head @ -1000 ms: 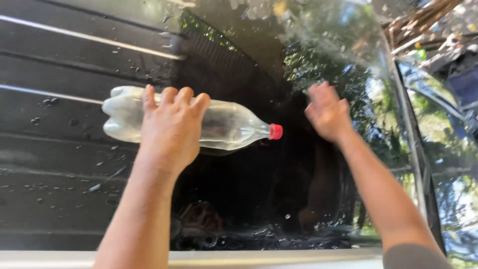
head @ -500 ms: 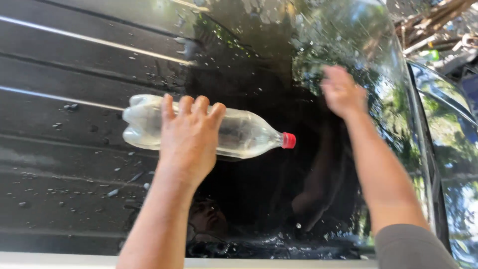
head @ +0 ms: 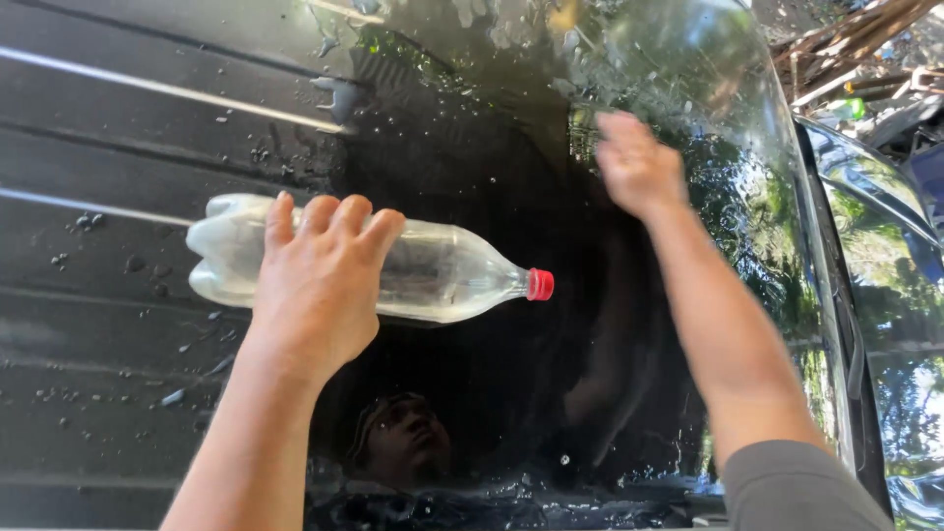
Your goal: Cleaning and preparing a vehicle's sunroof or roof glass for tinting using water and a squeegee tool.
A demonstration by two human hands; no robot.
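My left hand (head: pixel 320 285) grips a clear plastic bottle (head: pixel 442 280) with a red cap (head: pixel 539 284), held sideways with the cap pointing right. The bottle hangs over a dark, wet car windscreen (head: pixel 472 177). My right hand (head: pixel 637 162) lies flat on the glass, up and to the right of the cap, fingers together and slightly blurred. It holds nothing. A grey sleeve covers my right upper arm at the lower right.
The ribbed black car roof (head: pixel 118 147) with water drops fills the left side. The windscreen's right pillar (head: pixel 836 295) and a side window (head: pixel 905 295) run down the right. Wooden debris (head: pixel 846 49) lies beyond at the top right.
My right hand has slid up and to the right across the glass. My left hand keeps its hold on the bottle, which has shifted slightly right in view.
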